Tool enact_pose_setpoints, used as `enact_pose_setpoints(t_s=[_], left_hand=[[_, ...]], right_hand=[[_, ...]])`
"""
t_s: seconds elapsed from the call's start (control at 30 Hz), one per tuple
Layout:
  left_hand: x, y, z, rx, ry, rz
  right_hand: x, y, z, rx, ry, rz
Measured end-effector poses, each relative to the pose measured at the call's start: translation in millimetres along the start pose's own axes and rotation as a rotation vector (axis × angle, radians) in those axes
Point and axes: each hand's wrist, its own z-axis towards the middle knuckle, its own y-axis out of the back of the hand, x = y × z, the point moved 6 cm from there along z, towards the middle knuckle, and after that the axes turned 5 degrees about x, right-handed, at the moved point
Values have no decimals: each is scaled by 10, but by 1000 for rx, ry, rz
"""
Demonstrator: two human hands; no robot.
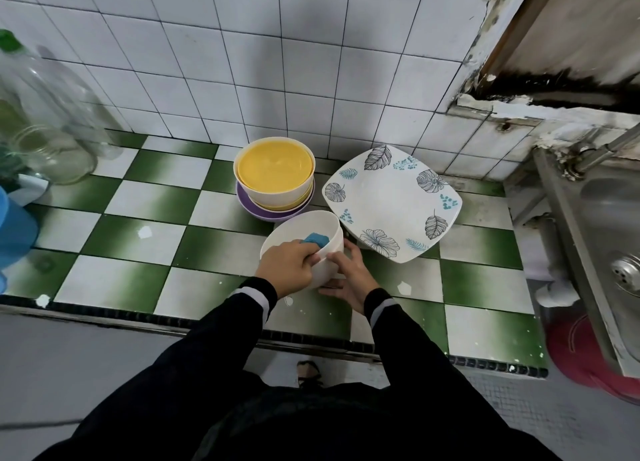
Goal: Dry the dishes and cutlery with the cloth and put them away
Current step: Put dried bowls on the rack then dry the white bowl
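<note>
I hold a white bowl (pixel 304 230) tilted above the green-and-white tiled counter (pixel 145 239). My left hand (pixel 285 268) grips a blue cloth (pixel 316 240) and presses it against the bowl's inner rim. My right hand (pixel 348 280) holds the bowl's outer wall from below and the right. Behind it stands a stack: a white bowl (pixel 277 190) with yellow dishes inside, on a purple plate (pixel 270 213). A square white plate (pixel 391 201) with leaf prints lies to the right, one edge raised.
Clear plastic bottles and a glass jar (pixel 52 155) stand at the far left, with a blue container (pixel 14 228) below them. A steel sink (pixel 602 225) with tap is at the right; a red basin (pixel 581 353) sits beneath. White wall tiles back the counter.
</note>
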Motion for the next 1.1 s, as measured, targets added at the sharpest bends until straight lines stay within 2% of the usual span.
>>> enact_pose_setpoints(t_s=[0.33,0.73,0.93,1.1], left_hand=[[83,113,180,116,74,20],[44,188,187,142,118,16],[20,182,130,138,99,23],[-22,361,151,107,69,-14]], right_hand=[[119,-96,90,-73,-84,20],[213,-161,173,-201,-118,47],[178,-150,135,-205,-85,54],[10,-64,22,-142,-43,147]])
